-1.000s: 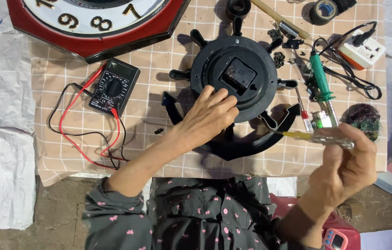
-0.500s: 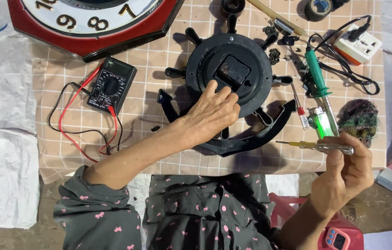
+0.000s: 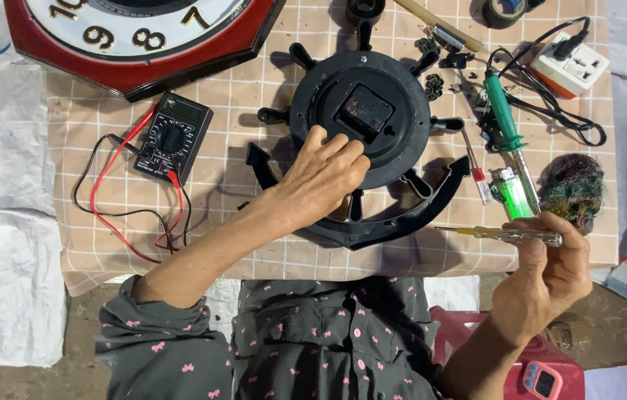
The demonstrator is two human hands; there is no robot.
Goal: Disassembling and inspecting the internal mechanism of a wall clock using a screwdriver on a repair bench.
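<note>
The left hand [image 3: 321, 178] has slid onto the black clock back [image 3: 361, 118], fingers pressed there, while the right hand [image 3: 550, 267] keeps pinching the screwdriver [image 3: 502, 234] beside it.

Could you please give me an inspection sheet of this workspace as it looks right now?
Surface: checked beige cloth over white sheeting.
Job's things: black wheel-shaped clock back lying face down, square movement in its middle; clear-handled screwdriver.
Clutter: red octagonal clock, multimeter, green soldering iron, green lighter, tape roll, small black parts.
Grippers: left hand rests on the clock back; right hand holds the screwdriver off the table.
Cables: red and black meter leads; black cord to a white socket block.
Surroundings: red stool, bare ground.
</note>
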